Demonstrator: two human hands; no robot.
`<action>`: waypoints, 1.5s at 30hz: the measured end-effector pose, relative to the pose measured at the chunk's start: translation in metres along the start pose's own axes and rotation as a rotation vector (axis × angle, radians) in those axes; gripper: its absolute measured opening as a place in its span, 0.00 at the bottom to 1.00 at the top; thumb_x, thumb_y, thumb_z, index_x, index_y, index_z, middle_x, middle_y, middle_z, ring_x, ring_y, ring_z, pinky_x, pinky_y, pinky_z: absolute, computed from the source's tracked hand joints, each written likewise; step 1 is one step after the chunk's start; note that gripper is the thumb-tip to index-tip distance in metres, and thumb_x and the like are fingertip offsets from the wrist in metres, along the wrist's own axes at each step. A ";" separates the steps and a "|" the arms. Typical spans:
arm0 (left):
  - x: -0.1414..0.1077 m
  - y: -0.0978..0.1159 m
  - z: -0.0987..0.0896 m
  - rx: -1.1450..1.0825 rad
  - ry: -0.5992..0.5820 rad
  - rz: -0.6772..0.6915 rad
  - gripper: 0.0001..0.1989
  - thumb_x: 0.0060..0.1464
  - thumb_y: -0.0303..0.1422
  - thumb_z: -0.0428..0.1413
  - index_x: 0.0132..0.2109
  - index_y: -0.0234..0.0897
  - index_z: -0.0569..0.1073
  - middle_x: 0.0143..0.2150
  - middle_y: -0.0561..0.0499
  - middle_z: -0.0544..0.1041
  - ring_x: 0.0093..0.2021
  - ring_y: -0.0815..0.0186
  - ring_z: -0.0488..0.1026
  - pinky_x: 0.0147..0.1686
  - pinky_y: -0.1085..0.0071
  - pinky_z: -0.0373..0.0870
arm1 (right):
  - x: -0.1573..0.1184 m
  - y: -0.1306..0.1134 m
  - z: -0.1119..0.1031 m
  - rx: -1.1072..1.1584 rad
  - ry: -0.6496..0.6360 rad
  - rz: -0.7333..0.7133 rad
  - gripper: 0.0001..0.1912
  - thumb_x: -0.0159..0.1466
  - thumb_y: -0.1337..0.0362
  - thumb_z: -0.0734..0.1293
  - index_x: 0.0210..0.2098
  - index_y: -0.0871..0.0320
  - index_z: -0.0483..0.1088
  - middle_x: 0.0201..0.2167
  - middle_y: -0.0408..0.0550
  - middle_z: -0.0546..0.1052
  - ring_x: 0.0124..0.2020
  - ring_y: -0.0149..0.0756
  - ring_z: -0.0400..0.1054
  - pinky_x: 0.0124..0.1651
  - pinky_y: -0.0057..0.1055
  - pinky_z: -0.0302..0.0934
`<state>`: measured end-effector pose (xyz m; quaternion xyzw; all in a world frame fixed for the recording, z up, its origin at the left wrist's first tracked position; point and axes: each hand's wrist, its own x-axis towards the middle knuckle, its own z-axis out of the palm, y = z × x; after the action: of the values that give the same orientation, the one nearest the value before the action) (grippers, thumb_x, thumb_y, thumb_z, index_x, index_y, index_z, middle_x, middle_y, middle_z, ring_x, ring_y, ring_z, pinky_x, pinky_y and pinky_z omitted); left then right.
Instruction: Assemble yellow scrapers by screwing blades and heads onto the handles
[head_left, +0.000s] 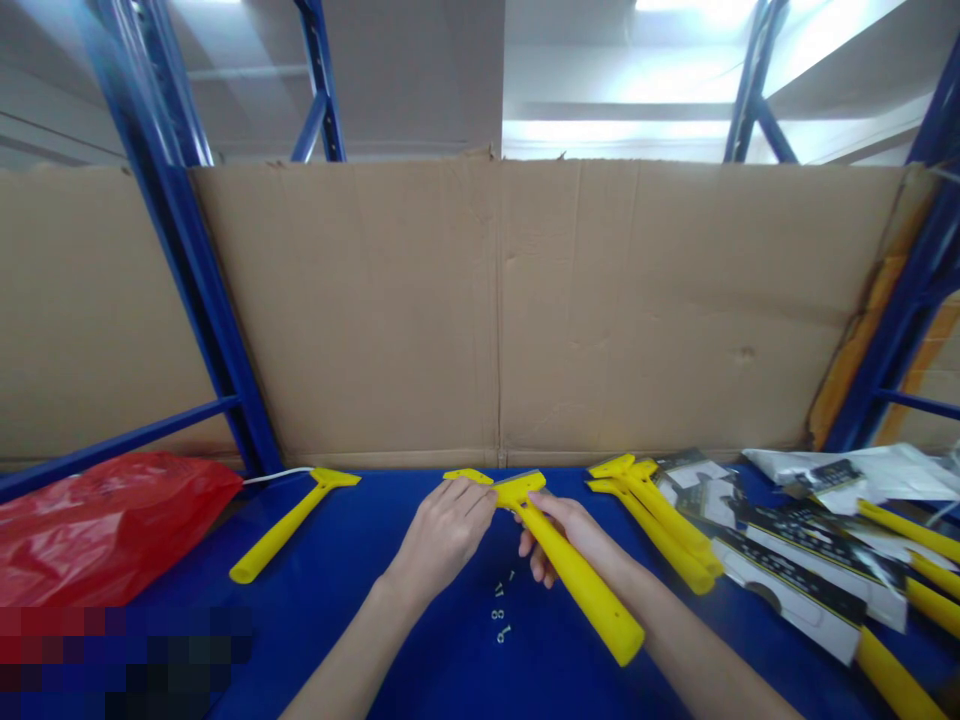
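A yellow scraper (574, 570) with a wide head and long handle is held over the blue table, its handle slanting down to the right. My right hand (566, 535) is closed round it just below the head, fingers curled underneath. My left hand (448, 525) has its fingers pressed together at the left end of the scraper's head; the fingertips are partly hidden. Just behind my left hand lies another yellow scraper head (469, 475), the rest of it covered by the hand. Several small pale pieces (500, 615) lie on the table below the hands.
One yellow scraper (285, 530) lies at the left beside a red plastic bag (120, 520). Several yellow scrapers (660, 520) are stacked at right, next to packaged scrapers with black and white cards (795, 590). Cardboard (495, 310) and blue posts (217, 350) stand behind the blue table (337, 590).
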<state>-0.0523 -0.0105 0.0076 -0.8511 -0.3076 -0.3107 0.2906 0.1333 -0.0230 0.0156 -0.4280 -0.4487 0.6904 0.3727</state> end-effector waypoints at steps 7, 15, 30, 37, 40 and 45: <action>0.001 0.005 0.011 -0.390 -0.040 -0.486 0.07 0.52 0.28 0.54 0.34 0.37 0.77 0.33 0.49 0.80 0.34 0.63 0.76 0.35 0.69 0.71 | -0.007 0.004 -0.002 0.139 -0.036 -0.153 0.16 0.60 0.54 0.59 0.37 0.60 0.69 0.20 0.42 0.74 0.14 0.26 0.65 0.15 0.21 0.53; 0.007 0.005 0.019 -1.047 -0.062 -1.079 0.07 0.40 0.34 0.61 0.26 0.33 0.77 0.24 0.50 0.79 0.25 0.65 0.74 0.27 0.72 0.69 | 0.004 0.023 -0.005 -0.803 0.091 -0.340 0.09 0.55 0.69 0.63 0.33 0.57 0.74 0.17 0.39 0.71 0.14 0.26 0.60 0.20 0.24 0.51; 0.011 0.011 0.015 -1.330 -0.136 -1.322 0.17 0.29 0.37 0.68 0.26 0.30 0.75 0.25 0.50 0.77 0.25 0.68 0.74 0.28 0.71 0.72 | 0.010 0.027 -0.007 -1.019 0.174 -0.599 0.08 0.57 0.68 0.64 0.25 0.54 0.74 0.22 0.44 0.74 0.24 0.34 0.65 0.30 0.28 0.55; 0.010 0.012 0.016 -1.354 -0.162 -1.267 0.17 0.30 0.39 0.68 0.27 0.31 0.75 0.25 0.50 0.76 0.26 0.66 0.74 0.29 0.70 0.73 | 0.015 0.027 -0.004 -0.562 0.314 -0.605 0.07 0.57 0.62 0.64 0.27 0.56 0.72 0.20 0.41 0.70 0.14 0.28 0.61 0.17 0.25 0.53; 0.010 0.014 0.015 -1.374 -0.186 -1.201 0.17 0.33 0.40 0.67 0.28 0.31 0.76 0.25 0.50 0.76 0.27 0.67 0.73 0.28 0.72 0.72 | 0.016 0.027 -0.003 -0.497 0.308 -0.566 0.08 0.56 0.60 0.64 0.27 0.57 0.72 0.20 0.39 0.69 0.12 0.25 0.60 0.14 0.23 0.52; 0.012 0.017 0.012 -1.400 -0.217 -1.181 0.17 0.31 0.39 0.68 0.27 0.30 0.76 0.24 0.50 0.76 0.26 0.68 0.72 0.28 0.71 0.71 | 0.017 0.027 -0.001 -0.464 0.300 -0.508 0.09 0.56 0.59 0.64 0.26 0.58 0.70 0.18 0.38 0.68 0.10 0.24 0.60 0.12 0.21 0.52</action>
<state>-0.0291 -0.0087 0.0029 -0.5620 -0.4593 -0.4424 -0.5268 0.1246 -0.0167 -0.0144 -0.4725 -0.6255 0.3853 0.4869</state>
